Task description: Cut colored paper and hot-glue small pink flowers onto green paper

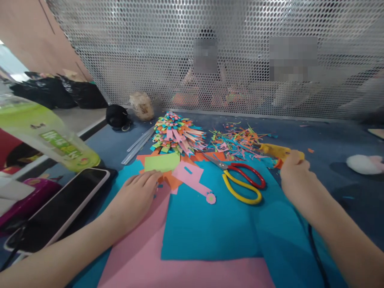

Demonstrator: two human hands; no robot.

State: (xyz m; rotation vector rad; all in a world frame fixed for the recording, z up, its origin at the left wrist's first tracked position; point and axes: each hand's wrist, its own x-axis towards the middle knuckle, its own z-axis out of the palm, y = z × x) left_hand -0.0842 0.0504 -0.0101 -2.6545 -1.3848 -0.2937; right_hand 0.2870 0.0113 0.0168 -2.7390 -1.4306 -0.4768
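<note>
My right hand [295,172] is wrapped round a yellow glue gun [274,151] whose nozzle points left. Palm down, my left hand [141,196] rests on the paper beside a light green piece [162,162]; its fingertips are partly hidden. A pink cut piece [192,178] with a small round flower [211,198] at its end lies between the hands. Scissors [240,180] with one red and one yellow handle lie on blue paper [210,228]. Behind them stands a cone of fringed, multicoloured paper [177,134].
Paper shreds [237,140] are heaped beside the cone. Clear sticks [138,146] lie left of it. A phone [60,208] and a green bottle [51,136] are at the left. A white object [364,164] sits far right. A perforated metal panel [150,52] closes the back.
</note>
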